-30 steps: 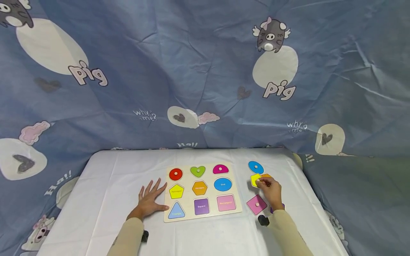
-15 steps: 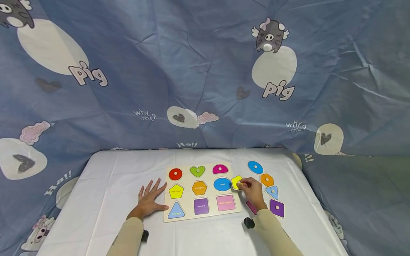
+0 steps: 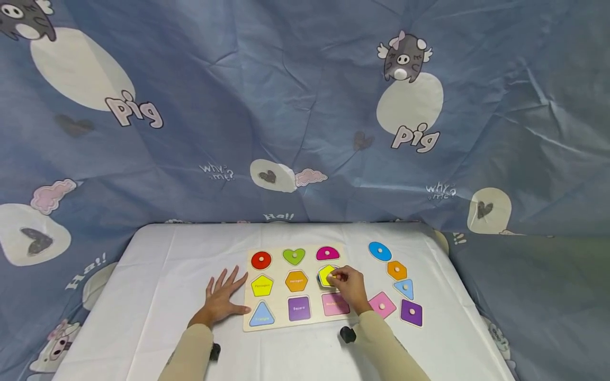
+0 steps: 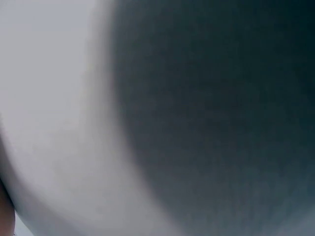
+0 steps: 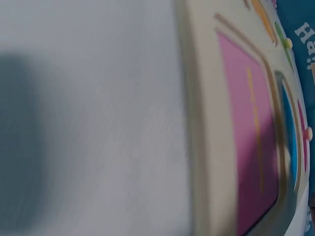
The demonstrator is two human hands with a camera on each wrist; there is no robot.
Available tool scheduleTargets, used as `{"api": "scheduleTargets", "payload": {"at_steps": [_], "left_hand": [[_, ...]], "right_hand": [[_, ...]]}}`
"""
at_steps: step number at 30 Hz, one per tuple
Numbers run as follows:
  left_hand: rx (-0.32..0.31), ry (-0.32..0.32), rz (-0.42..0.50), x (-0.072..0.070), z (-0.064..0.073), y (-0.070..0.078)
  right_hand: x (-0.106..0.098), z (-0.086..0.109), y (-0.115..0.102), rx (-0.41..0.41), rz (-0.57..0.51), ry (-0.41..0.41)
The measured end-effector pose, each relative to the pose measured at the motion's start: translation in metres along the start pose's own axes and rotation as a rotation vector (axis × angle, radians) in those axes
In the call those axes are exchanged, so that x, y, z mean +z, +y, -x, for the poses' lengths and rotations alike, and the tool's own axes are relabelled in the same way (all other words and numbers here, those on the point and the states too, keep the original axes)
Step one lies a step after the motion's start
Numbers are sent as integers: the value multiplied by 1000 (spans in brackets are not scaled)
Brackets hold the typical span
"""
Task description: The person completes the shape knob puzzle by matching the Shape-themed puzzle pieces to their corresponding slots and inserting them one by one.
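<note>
A cream shape-puzzle board point(image 3: 280, 313) lies on the white-covered table. My right hand point(image 3: 351, 288) pinches the knob of a yellow pentagon puzzle piece point(image 3: 325, 273) over the board's blue oval recess, which the piece mostly covers. At the board's left edge my left hand point(image 3: 220, 299) lies with fingers spread and straight, fingertips and thumb at the edge. A red circle point(image 3: 259, 263), green heart point(image 3: 289, 257) and magenta half-circle point(image 3: 322, 255) with knobs sit in the back row. The yellow pentagon recess point(image 3: 262, 286) is bare. The right wrist view shows the pink rectangle recess point(image 5: 246, 98), not my fingers.
Right of the board lie loose knobbed pieces: a blue oval point(image 3: 376, 248), an orange hexagon point(image 3: 394, 273), a light-blue triangle point(image 3: 404, 291), a pink four-sided piece point(image 3: 379, 312) and a purple square point(image 3: 413, 318). A blue pig-print cloth point(image 3: 305, 132) hangs behind. The left wrist view is blurred.
My right hand has carried the yellow pentagon leftward, from among the loose pieces across the board's right edge to above the oval recess. My left hand has stayed in place.
</note>
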State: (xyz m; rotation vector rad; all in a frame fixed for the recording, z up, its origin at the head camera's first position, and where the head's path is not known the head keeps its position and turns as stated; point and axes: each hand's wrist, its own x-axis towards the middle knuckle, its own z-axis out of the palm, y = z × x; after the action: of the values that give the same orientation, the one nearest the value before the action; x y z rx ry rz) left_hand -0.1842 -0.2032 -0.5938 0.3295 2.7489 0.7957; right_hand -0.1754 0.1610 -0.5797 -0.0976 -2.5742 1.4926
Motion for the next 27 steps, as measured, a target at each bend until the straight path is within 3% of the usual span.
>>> {"api": "scheduleTargets", "payload": {"at_steps": [14,27], "left_hand": [[-4,2,5,1,1,1],[-4,0,13,1,-1,0]], "right_hand": [[42,-1,-21,-45,-53,-76],[82,3,-49,18,-10,-134]]}}
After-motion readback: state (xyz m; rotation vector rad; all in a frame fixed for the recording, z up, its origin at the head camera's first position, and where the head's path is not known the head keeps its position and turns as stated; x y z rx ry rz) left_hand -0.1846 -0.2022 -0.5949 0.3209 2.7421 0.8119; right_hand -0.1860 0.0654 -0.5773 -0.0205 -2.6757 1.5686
